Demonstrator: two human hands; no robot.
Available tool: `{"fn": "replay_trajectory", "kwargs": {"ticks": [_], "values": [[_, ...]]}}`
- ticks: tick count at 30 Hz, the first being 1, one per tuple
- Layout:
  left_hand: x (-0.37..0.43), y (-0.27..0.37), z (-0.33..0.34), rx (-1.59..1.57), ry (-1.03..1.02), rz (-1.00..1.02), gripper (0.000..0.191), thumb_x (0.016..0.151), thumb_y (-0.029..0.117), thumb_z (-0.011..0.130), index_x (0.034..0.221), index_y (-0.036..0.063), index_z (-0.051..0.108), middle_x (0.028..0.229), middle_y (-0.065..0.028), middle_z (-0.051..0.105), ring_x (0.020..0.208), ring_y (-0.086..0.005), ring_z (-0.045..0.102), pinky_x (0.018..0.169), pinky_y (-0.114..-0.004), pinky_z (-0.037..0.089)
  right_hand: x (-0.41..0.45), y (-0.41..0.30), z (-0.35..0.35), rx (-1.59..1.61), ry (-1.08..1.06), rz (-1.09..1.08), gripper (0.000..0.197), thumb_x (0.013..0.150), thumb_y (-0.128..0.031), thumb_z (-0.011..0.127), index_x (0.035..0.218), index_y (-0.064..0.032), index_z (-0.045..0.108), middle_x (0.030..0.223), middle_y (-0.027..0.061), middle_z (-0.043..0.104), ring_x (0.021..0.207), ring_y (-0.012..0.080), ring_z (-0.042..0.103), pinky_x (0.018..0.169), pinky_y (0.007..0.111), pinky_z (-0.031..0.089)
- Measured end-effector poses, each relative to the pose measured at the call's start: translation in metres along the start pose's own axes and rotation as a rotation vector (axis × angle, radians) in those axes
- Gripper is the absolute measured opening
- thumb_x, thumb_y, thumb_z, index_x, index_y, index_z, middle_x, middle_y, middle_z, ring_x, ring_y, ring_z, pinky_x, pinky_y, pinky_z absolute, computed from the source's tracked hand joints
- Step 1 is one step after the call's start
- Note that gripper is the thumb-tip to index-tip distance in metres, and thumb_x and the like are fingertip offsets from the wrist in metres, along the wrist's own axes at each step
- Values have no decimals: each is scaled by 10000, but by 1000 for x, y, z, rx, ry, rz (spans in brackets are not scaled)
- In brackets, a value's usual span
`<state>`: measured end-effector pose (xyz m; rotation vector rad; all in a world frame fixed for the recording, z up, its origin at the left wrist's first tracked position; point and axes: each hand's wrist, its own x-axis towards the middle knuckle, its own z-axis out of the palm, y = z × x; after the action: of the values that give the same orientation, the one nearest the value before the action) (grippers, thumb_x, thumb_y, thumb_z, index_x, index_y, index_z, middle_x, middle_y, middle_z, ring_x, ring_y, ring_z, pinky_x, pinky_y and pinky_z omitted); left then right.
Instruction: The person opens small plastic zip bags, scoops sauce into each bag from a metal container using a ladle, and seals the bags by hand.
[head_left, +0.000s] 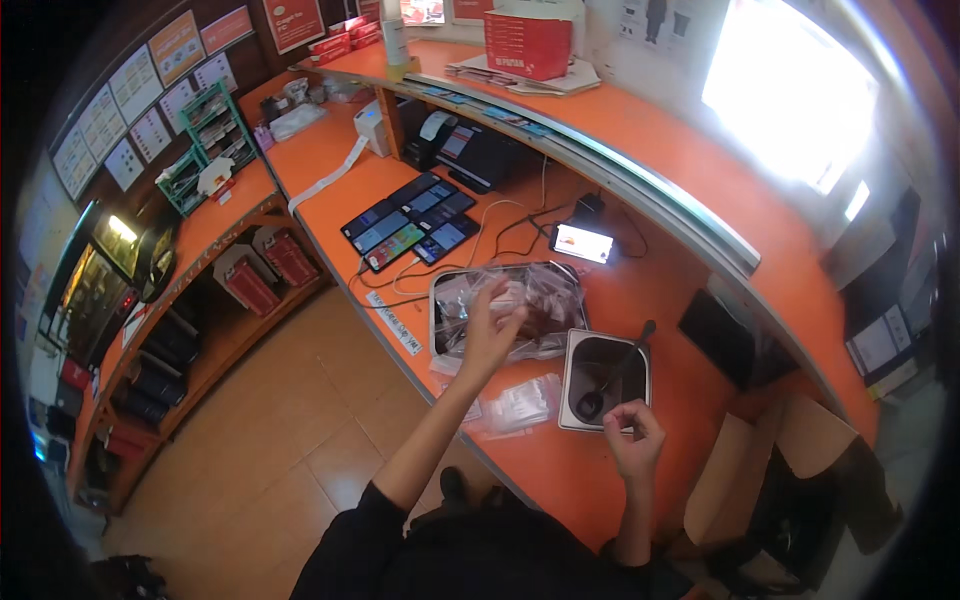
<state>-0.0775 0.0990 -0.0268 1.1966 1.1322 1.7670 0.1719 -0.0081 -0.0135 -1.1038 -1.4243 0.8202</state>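
My left hand (495, 330) is over a metal tray (433, 322) heaped with clear plastic bags (551, 307); its fingers are apart, and whether they touch a bag cannot be told. My right hand (634, 437), fingers curled and thumb near the fingertips, is at the near right corner of a square steel container (568, 375). A dark long-handled spoon (619, 367) leans in that container, its bowl down inside and its handle over the far rim. Whether my right fingers pinch something small is unclear. Flat clear zip bags (525, 405) lie between tray and container.
Several phones (397, 225) with cables lie beyond the tray. A lit phone (583, 244) is behind the container. A receipt printer (373, 127) and a dark terminal (472, 154) stand farther back. An open cardboard box (724, 480) is at the right, below the orange counter (675, 315).
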Motion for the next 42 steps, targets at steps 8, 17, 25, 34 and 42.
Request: {"fn": "replay_trajectory", "kwargs": {"ticks": [8,17,25,34,42], "values": [[-129,-59,-90,1011,270,85,506,768,166,766,1163,-7,501,1068,-178,529,853,-331,595,798,-400,480,-6,1,-7,-26,41,67,64,830,-2,697,810,-5,636,780,25,597,726,99,541,671,250,436],[-144,-86,-137,344,180,-494,292,838,77,710,1060,-46,566,848,-113,638,710,-161,626,615,-280,497,-18,0,14,-120,-88,67,82,818,-40,726,837,-10,652,766,47,617,696,132,582,657,272,459],[-150,-51,-65,159,136,-309,417,851,27,676,1226,25,494,893,-108,607,707,-151,611,601,-272,482,-4,53,-19,-882,462,-52,236,898,-232,660,967,-9,627,823,138,637,767,306,634,702,407,495],[-151,-50,-50,1020,-269,72,529,760,221,760,1252,93,612,1295,-295,417,1155,-452,419,969,-519,387,8,70,-44,-688,130,447,257,903,-233,655,872,18,612,606,120,613,597,190,648,576,352,494],[-152,-63,-30,845,-321,77,500,807,208,720,1280,87,612,1312,-306,398,1179,-461,407,1003,-530,377,-18,58,-14,-45,310,603,247,893,-139,646,701,2,581,599,75,623,534,155,609,518,302,466]]}}
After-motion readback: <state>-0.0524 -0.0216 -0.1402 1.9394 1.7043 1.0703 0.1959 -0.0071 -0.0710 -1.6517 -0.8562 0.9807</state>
